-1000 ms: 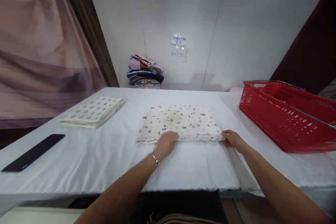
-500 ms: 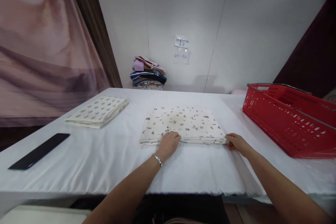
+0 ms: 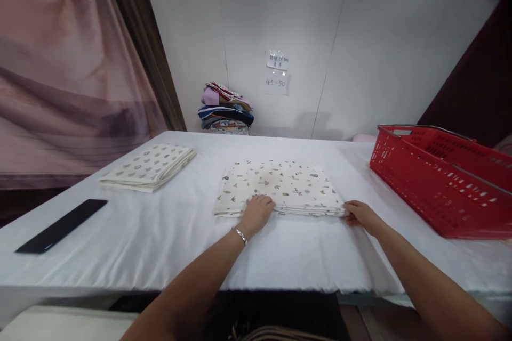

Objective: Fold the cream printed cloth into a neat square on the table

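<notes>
In front of me a folded white cloth point(image 3: 280, 184) with small plant-like prints lies flat, its layered edge toward me. My left hand point(image 3: 257, 214), with a bracelet at the wrist, closes over that near edge left of its middle, thumb side against the layers. At the near right corner my right hand point(image 3: 363, 217) pinches the cloth between thumb and fingers. Some fingertips of both hands are hidden by the fabric or the hand itself. To the left rests another folded white cloth point(image 3: 150, 167) with grey-green prints, touched by neither hand.
A white-covered table point(image 3: 168, 256) bears everything. At its left lies a flat black object point(image 3: 62, 225); at its right stands a red plastic basket point(image 3: 440, 186). Beyond the far edge is a stack of folded fabrics point(image 3: 226, 109) near the wall, where paper signs point(image 3: 277, 72) hang.
The view has shifted very slightly. Both hands keep their places on the folded cloth, with no clear movement of it.
</notes>
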Tool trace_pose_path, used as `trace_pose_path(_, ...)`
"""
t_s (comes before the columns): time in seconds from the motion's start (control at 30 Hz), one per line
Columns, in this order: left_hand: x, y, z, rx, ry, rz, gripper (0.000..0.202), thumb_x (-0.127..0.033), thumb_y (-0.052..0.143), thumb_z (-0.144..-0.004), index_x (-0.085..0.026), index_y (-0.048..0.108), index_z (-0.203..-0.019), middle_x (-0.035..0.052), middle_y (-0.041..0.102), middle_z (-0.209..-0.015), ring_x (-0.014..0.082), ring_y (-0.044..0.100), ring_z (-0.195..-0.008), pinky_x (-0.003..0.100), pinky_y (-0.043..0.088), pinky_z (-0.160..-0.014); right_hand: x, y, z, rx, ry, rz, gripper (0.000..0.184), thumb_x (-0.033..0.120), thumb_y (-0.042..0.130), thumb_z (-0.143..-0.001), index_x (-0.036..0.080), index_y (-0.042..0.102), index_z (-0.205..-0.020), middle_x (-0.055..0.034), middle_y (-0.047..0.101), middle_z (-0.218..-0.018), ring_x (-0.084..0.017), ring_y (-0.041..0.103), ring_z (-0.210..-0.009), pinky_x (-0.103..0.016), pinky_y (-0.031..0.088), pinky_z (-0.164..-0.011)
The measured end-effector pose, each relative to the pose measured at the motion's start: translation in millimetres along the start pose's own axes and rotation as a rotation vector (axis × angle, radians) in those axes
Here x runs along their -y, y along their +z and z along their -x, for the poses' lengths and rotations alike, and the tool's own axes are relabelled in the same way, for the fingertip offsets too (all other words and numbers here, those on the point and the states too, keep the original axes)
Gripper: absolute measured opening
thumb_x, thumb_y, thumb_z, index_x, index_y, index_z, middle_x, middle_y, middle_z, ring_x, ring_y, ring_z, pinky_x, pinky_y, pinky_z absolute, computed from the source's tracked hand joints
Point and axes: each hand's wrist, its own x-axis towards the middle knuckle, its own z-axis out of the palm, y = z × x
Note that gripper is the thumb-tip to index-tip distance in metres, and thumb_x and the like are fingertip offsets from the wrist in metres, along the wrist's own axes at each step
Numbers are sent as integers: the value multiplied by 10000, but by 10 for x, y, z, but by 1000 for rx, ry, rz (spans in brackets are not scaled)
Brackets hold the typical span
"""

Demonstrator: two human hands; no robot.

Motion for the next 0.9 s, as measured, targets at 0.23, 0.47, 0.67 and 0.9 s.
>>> trace_pose_path(0.23, 12, 41, 18, 24, 66, -54, 151, -137, 449, -843, -187, 589, -871, 41, 565, -868, 167, 480, -834, 318, 353, -745, 9, -5, 24, 8, -5, 0, 94, 224, 588, -721, 172, 530, -774, 29, 535, -518, -97, 509, -422, -220, 464, -425)
trace_pose_path(0.47, -2, 55, 43, 29, -15, -88, 129, -100, 444, -823, -159, 545, -877, 38, 574, -825, 175, 498, -786, 319, 377, -725, 67, -61, -40, 15, -18, 15, 89, 241, 575, -731, 177, 520, -761, 40, 525, -507, -86, 496, -414, -203, 443, -419)
trace_pose_path(0.67, 4, 63, 74, 24, 78, -62, 149, -101, 448, -826, -182, 565, -872, 38, 548, -1084, 165, 492, -878, 297, 386, -736, 38, -39, -49, 12, 11, 2, 102, 239, 583, -721, 187, 520, -782, 41, 531, -515, -92, 502, -416, -214, 451, -426)
trace_pose_path(0.9, -43, -15, 107, 49, 69, -39, 203, -204, 399, -867, -185, 600, -846, 48, 529, -1118, 172, 477, -915, 318, 377, -771, -9, -43, -68, 34, 2, -5, 82, 235, 576, -719, 182, 520, -746, 34, 537, -522, -89, 498, -411, -208, 439, -413)
